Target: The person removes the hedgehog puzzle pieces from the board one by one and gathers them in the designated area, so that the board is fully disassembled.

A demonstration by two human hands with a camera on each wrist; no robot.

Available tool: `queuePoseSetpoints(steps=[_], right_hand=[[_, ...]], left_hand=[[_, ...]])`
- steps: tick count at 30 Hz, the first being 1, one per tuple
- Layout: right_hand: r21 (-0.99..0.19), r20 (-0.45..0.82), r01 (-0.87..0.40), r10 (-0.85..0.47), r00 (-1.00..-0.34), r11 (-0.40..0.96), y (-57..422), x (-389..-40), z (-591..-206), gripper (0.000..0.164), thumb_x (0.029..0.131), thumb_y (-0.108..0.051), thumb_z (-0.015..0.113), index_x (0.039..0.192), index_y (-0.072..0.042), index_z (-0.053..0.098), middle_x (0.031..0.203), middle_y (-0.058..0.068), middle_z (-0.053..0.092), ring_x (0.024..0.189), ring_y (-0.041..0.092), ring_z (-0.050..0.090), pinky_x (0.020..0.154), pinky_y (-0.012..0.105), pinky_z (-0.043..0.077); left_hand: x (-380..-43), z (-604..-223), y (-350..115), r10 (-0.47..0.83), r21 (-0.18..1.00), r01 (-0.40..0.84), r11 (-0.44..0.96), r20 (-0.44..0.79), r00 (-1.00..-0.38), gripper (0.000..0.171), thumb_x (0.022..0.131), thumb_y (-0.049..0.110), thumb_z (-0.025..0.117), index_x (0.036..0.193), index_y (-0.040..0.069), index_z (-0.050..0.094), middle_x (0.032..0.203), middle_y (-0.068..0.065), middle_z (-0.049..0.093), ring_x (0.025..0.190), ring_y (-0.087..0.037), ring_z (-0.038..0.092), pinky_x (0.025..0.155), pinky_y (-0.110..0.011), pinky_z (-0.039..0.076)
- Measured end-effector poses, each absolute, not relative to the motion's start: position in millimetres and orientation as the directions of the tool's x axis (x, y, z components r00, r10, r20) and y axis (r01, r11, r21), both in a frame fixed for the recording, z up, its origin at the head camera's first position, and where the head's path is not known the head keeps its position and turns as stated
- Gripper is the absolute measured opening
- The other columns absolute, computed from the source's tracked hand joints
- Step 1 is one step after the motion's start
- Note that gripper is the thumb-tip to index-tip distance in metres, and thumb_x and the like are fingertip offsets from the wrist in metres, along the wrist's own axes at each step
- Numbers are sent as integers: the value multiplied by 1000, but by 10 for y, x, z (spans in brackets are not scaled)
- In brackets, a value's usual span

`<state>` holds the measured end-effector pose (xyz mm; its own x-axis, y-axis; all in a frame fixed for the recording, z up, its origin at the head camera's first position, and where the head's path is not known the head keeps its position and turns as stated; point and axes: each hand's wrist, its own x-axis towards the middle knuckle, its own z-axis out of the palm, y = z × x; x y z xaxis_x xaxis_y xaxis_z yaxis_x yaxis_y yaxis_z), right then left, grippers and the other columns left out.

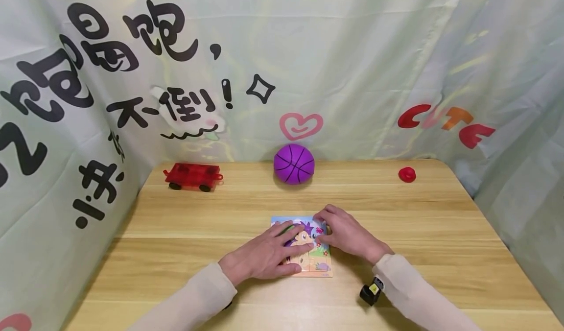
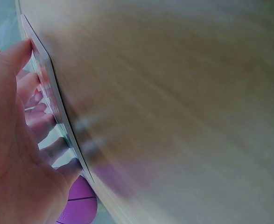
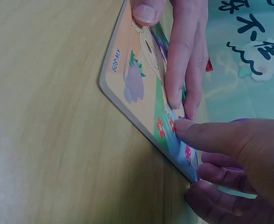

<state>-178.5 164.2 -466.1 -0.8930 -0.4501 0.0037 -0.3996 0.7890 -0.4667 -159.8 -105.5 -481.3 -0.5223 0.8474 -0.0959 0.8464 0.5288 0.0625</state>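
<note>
A flat jigsaw puzzle with a cartoon purple-haired animal, flowers and grass lies on the table. My left hand rests on its left and middle part, fingers spread and mostly straight, covering much of the picture. At the upper right corner, my right hand has its thumb on the puzzle's face and bent fingers at the edge. The right wrist view shows this right thumb near the printed flowers, with the other fingers by the board's corner. In the left wrist view, the puzzle's edge appears side-on under the left fingertips.
Toward the back of the wooden table stand a red toy wagon at left, a purple basketball in the middle and a small red object at right. A printed curtain hangs behind and at the sides.
</note>
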Motion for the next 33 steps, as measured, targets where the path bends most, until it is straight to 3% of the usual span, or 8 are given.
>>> queuePoseSetpoints(steps=[12,18,24,33], right_hand=[[-412,18,-419,-452,-892,809,1568,-1709,-4611,58,93,-19,90,142,3,69,133,20,74,119,33,74,101,48,63],[-411,16,-428,-464,-886,805,1537,-1694,-4620,59,91,-17,91,142,4,68,129,18,74,115,30,73,100,45,64],[-483,-14,-424,-492,-871,766,1599,-1780,-4629,54,91,-16,91,136,2,68,120,10,68,98,17,64,87,36,62],[-555,-95,-365,-493,-865,748,1664,-1917,-4618,52,90,-16,92,133,-2,68,121,7,61,105,18,60,95,40,59]], left_hand=[[-1596,-4801,-1089,845,77,842,533,-95,-526,59,115,59,41,171,39,36,182,-9,27,167,-38,27,135,-51,29],[-1595,-4812,-1112,842,78,840,538,-99,-530,59,115,59,41,171,40,36,182,-9,26,168,-37,25,136,-50,28],[-1598,-4808,-1098,844,105,838,535,-106,-526,59,115,59,41,171,40,35,182,-8,26,168,-37,26,136,-51,28],[-1616,-4820,-1053,844,115,836,536,-106,-526,59,115,60,41,171,42,34,183,-7,23,168,-36,24,136,-50,27]])
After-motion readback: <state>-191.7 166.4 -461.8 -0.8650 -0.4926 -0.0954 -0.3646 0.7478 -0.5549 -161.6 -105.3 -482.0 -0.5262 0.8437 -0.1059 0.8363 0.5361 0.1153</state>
